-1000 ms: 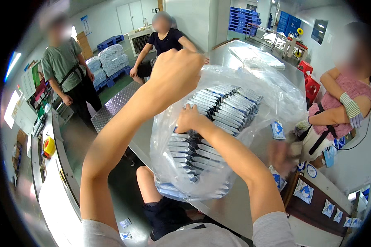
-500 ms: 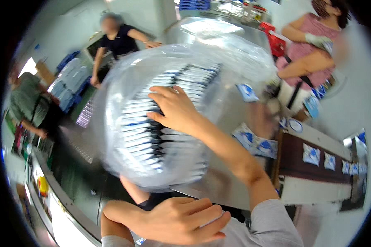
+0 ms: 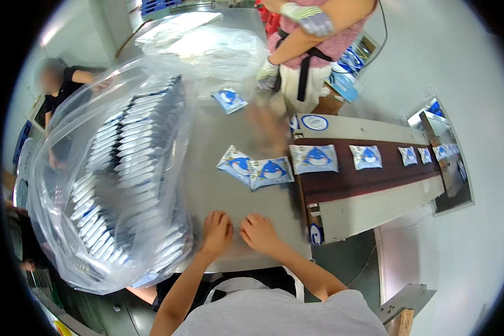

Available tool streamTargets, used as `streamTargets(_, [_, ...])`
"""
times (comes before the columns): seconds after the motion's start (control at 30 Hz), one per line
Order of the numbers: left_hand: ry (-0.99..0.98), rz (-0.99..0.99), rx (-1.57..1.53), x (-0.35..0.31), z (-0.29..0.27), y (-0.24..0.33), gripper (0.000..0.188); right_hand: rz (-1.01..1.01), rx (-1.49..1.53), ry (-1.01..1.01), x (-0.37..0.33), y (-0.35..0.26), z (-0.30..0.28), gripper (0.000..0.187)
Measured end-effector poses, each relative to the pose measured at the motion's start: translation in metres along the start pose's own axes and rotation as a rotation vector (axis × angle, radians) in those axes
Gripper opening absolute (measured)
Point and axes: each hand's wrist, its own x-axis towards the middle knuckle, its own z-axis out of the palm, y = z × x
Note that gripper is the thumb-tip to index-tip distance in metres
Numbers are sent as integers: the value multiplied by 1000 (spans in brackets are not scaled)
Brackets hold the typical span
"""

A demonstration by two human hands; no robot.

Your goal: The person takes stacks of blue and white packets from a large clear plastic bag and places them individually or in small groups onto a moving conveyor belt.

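Note:
Both of my hands are over the near part of the metal table [image 3: 207, 196], side by side with a small gap. My left hand [image 3: 217, 232] is loosely closed, fingers curled, just right of a large clear plastic bag [image 3: 179, 246]. My right hand [image 3: 257, 231] is curled in the same way, and I see nothing in either. Inside the bag stand long rows of small white-and-blue packets [image 3: 134, 159], packed on edge. Ahead of my hands two loose packets, a left one [image 3: 234, 166] and a right one [image 3: 270, 172], overlap on the table. Farther off lies a single packet [image 3: 228, 100].
At right a conveyor with a dark brown belt [image 3: 353, 185] carries several packets [image 3: 366, 157] in a line. A co-worker in a pink top [image 3: 325, 42] and gloves stands beyond it. Another person in dark clothes [image 3: 67, 92] stands behind the bag. More clear plastic [image 3: 218, 47] lies at the far end.
My right hand has left the packets in the bag, and my left has moved from before my body; both are now at the table. The view has swung right, and a packet now lies at the belt's end.

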Motion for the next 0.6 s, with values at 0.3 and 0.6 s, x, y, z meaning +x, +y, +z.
streamTargets(0.3, [70,-29,24,-3,5,3,16,71,-21,160,63,119,-188,12])
streamTargets(0.6, [75,-30,1,-7,3,-2,15,684,-935,-356,25,335,-334,37])
